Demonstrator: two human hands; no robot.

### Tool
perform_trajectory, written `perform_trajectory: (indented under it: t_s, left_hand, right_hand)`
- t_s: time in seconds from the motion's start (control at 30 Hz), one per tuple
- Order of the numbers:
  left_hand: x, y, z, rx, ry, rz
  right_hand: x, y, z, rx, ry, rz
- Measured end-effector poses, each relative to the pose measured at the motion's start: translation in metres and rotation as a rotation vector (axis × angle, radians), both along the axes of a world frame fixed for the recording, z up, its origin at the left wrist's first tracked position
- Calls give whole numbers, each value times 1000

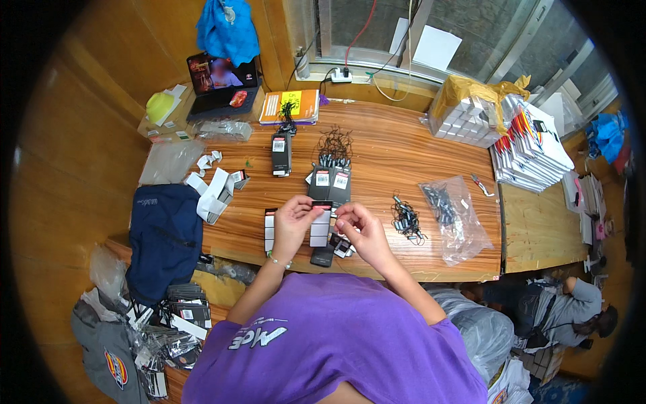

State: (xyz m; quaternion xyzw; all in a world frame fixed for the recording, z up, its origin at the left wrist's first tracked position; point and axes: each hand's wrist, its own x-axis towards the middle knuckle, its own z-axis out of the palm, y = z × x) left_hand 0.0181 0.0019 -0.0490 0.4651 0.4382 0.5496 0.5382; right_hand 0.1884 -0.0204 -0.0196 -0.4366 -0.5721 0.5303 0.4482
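Observation:
My left hand is closed, its thumb and fingers pinching the top of a narrow strip with white panels and a dark, red-marked upper end. My right hand is just right of the strip, its thumb and fingertips drawn together; whatever they hold is too small to make out. Beneath the hands lie dark hang tags, partly covered. A second white-panelled strip rests left of my left hand. Beyond my hands are stacked dark tags with white barcode labels, their black cords bunched at the far end.
Another tag stack sits farther left. Right of my hands are a tangle of black cords, a clear plastic bag and small snips. A navy bag borders the left side. White boxes stand back right; a person is lower right.

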Motion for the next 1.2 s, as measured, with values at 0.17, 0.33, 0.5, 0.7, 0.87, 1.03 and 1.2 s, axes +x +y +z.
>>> perform_trajectory:
  t_s: [0.17, 0.33, 0.5, 0.7, 0.87, 1.03, 1.2]
  left_hand:
    - [18, -8, 10, 12, 118, -107]
    - [28, -9, 21, 37, 106, -159]
    - [32, -1, 27, 89, 211, -142]
    - [26, 20, 32, 179, 407, -221]
    - [23, 40, 33, 425, 583, -233]
    - [26, 52, 32, 600, 730, -148]
    - [28, 51, 41, 787, 914, -152]
  right_hand:
    - [-5, 3, -8, 144, 57, -193]
    - [2, 9, -8, 177, -63, -253]
    - [7, 20, -6, 148, -97, -236]
    - [12, 33, -19, 102, -40, -176]
    - [18, 47, -18, -226, 340, -54]
    - [23, 56, -14, -400, 553, 20]
    - [30, 54, -37, -576, 759, 108]
